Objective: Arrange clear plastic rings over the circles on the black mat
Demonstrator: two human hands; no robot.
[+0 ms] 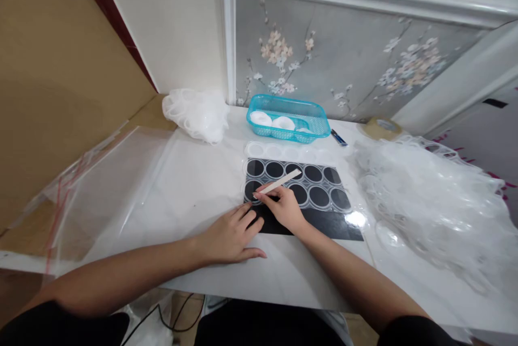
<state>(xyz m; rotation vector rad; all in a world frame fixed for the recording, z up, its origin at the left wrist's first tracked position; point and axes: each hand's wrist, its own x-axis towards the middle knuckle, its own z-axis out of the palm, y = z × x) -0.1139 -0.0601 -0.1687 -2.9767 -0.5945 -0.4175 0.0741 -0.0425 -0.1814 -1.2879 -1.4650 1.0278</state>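
Observation:
A clear plastic sheet with rows of round rings (319,197) lies over a black mat (319,227) on the white table. My right hand (285,208) pinches a thin off-white stick (283,180); its lower end meets the sheet near the lower left ring, and its other end points up and right. My left hand (230,235) rests with fingers spread, palm down, at the mat's left edge, its fingertips touching the sheet's lower left corner. Behind the mat, more pale clear rings (275,150) lie in a strip on the table.
A blue plastic basket (319,127) holding white rolls stands at the back. A large heap of clear ring sheets (437,205) fills the right side, with a tape roll (382,127) and a blue cutter (339,137) behind. Crumpled white plastic (197,115) and clear bags (121,178) lie left.

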